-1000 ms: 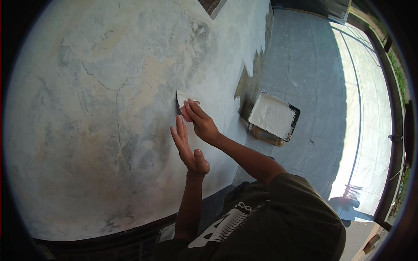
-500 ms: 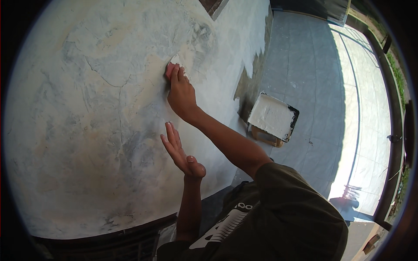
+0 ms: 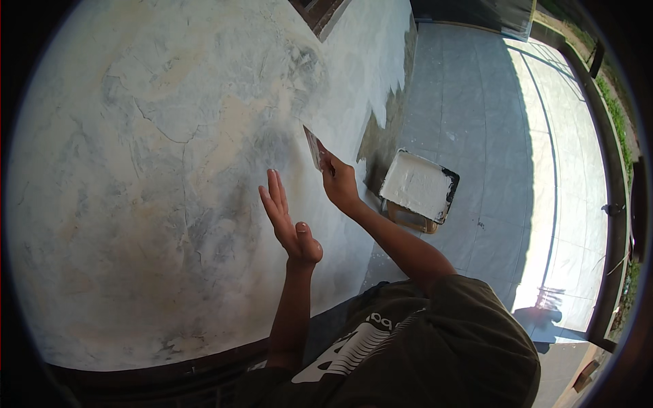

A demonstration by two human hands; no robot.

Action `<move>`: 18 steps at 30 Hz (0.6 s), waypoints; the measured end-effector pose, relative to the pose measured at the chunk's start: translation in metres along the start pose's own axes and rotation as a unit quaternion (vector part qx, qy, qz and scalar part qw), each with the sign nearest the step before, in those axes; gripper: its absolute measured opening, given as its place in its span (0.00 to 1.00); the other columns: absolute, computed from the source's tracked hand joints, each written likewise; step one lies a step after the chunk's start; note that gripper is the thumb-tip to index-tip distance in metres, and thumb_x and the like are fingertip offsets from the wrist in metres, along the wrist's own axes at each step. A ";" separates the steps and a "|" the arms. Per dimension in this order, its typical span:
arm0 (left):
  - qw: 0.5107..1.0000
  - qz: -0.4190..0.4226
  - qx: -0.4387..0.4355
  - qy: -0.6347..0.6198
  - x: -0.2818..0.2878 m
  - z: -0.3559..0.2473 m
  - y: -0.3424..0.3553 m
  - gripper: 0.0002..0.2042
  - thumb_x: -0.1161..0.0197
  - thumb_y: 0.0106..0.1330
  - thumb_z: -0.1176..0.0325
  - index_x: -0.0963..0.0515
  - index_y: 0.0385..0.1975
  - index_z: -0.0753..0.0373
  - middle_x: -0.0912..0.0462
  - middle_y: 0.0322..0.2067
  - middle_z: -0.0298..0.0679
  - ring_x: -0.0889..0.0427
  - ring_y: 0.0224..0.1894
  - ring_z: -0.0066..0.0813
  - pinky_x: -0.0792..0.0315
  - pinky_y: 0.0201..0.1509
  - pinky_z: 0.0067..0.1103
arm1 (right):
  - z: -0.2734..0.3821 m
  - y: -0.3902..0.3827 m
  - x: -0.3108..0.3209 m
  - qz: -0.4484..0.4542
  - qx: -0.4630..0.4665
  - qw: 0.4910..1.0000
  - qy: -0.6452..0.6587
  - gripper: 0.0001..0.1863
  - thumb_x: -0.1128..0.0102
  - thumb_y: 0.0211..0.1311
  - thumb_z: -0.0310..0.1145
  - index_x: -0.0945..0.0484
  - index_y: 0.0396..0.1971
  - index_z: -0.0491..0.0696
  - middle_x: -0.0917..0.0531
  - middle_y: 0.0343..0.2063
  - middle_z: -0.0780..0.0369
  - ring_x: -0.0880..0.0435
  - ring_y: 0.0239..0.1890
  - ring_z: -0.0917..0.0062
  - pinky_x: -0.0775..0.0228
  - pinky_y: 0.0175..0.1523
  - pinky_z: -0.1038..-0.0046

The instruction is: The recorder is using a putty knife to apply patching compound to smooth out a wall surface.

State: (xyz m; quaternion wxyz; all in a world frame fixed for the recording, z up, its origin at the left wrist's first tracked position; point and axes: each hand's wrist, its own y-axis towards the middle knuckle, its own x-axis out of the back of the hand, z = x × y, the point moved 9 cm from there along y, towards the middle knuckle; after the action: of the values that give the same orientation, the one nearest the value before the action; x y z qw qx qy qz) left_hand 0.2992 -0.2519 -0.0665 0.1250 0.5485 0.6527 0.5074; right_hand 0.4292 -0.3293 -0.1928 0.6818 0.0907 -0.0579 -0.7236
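Note:
In my right hand (image 3: 339, 183) is a putty knife (image 3: 313, 146), gripped with its thin reddish blade angled up and away from me. White smears mark the blade's face. It stands in front of the patchy wall (image 3: 163, 204); whether its edge touches the surface I cannot tell. My left hand (image 3: 289, 228) is held up before the wall, fingers straight and thumb apart, with nothing in it. Specks of white show on its fingertips. To the right of my right hand, a black-rimmed tray (image 3: 451, 187) holds white paste (image 3: 415, 180).
The tray rests on a small wooden stool (image 3: 411, 217) on the grey tiled floor (image 3: 476, 136). A dark-framed opening (image 3: 320, 15) cuts into the wall at the top. Unpainted grey (image 3: 382, 136) borders the wall's lower edge. Sunlight falls on the floor's right side.
My right hand has drawn back, down and to the right, from higher on the wall, turning the putty knife so its blade shows edge-up. My left hand stays raised, barely shifted.

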 end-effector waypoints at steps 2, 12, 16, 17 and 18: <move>1.000 -0.002 0.006 0.007 0.004 -0.001 -0.001 0.38 0.59 0.71 0.54 0.65 0.73 0.70 0.51 0.71 0.64 0.47 0.73 0.61 0.51 0.74 0.47 | 0.009 0.012 -0.002 -0.008 0.015 1.000 -0.001 0.19 0.48 0.67 0.22 0.26 0.58 0.41 0.17 0.34 0.45 0.15 0.35 0.57 0.25 0.42 0.67; 0.998 -0.011 0.050 0.030 0.014 0.006 -0.014 0.37 0.62 0.72 0.53 0.65 0.73 0.69 0.51 0.72 0.60 0.47 0.74 0.58 0.53 0.75 0.45 | 0.055 0.079 -0.050 -0.123 0.267 0.956 0.005 0.32 0.55 0.53 0.09 0.29 0.61 0.41 0.28 0.61 0.47 0.30 0.64 0.51 0.36 0.69 0.64; 0.996 -0.020 0.070 0.042 0.023 0.012 -0.021 0.37 0.62 0.72 0.52 0.65 0.73 0.69 0.51 0.72 0.60 0.47 0.74 0.57 0.53 0.75 0.45 | 0.046 0.027 -0.087 -0.084 0.290 0.951 -0.071 0.36 0.51 0.47 0.08 0.33 0.62 0.39 0.34 0.65 0.44 0.35 0.67 0.49 0.38 0.69 0.57; 0.996 -0.021 0.073 0.045 0.022 0.014 -0.021 0.37 0.62 0.72 0.52 0.65 0.73 0.69 0.51 0.72 0.60 0.47 0.74 0.57 0.53 0.75 0.45 | 0.038 0.013 -0.088 -0.065 0.299 0.947 -0.100 0.34 0.49 0.49 0.09 0.32 0.62 0.38 0.34 0.65 0.46 0.35 0.67 0.49 0.36 0.69 0.58; 0.996 -0.012 0.073 0.044 0.020 0.015 -0.020 0.37 0.62 0.72 0.53 0.65 0.73 0.69 0.51 0.72 0.60 0.48 0.74 0.57 0.53 0.75 0.45 | 0.029 -0.003 -0.085 -0.044 0.307 0.945 -0.103 0.34 0.49 0.50 0.10 0.33 0.63 0.40 0.33 0.65 0.46 0.33 0.66 0.48 0.31 0.65 0.59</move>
State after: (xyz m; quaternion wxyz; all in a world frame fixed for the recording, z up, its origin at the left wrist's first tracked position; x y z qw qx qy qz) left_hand 0.2911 -0.2250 -0.0816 0.0622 0.5256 0.6995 0.4802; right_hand 0.4249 -0.2454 -0.1606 0.5788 0.2232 -0.3434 -0.7052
